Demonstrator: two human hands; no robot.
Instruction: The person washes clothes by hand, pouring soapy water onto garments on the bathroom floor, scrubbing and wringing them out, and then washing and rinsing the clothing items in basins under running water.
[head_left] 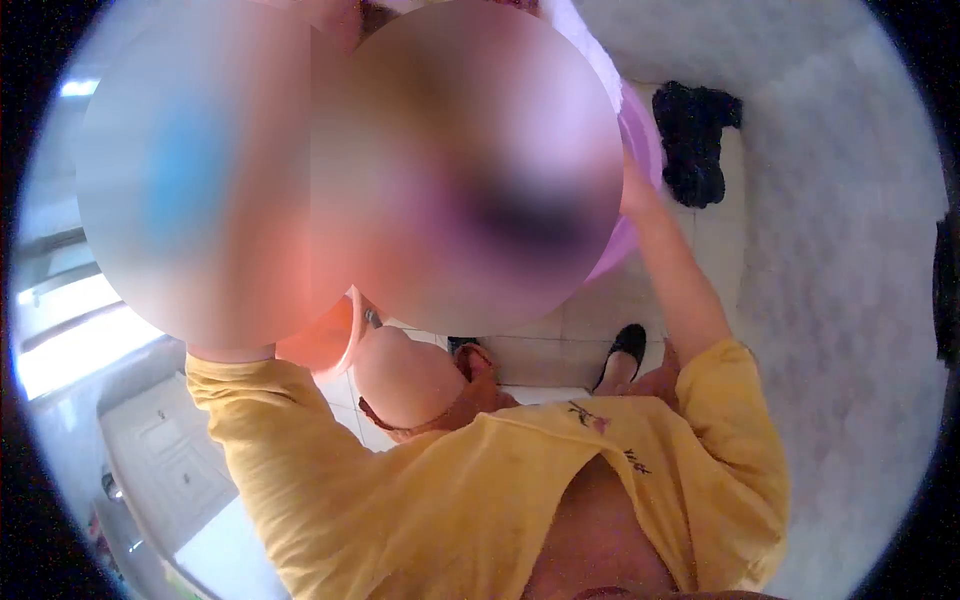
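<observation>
A round blur covers much of the upper left and centre. My left arm, in a yellow sleeve (270, 430), reaches up into it, and my left hand is hidden there. My right forearm stretches to the rim of a purple basin (645, 150); only the edge of my right hand (634, 192) shows beside the rim, its fingers lost in the blur. Whether either hand holds anything cannot be seen. Pale lilac cloth (588, 50) lies along the basin's upper edge. Below the blur at left stands an orange bucket (325, 345).
Black cloth (692, 140) lies on the tiled floor (560, 355) right of the basin, near a grey wall (840, 300). My bare knee (405, 380) is beside the bucket, and a black shoe (628, 342) is below the basin. A white panelled surface (165, 460) is at lower left.
</observation>
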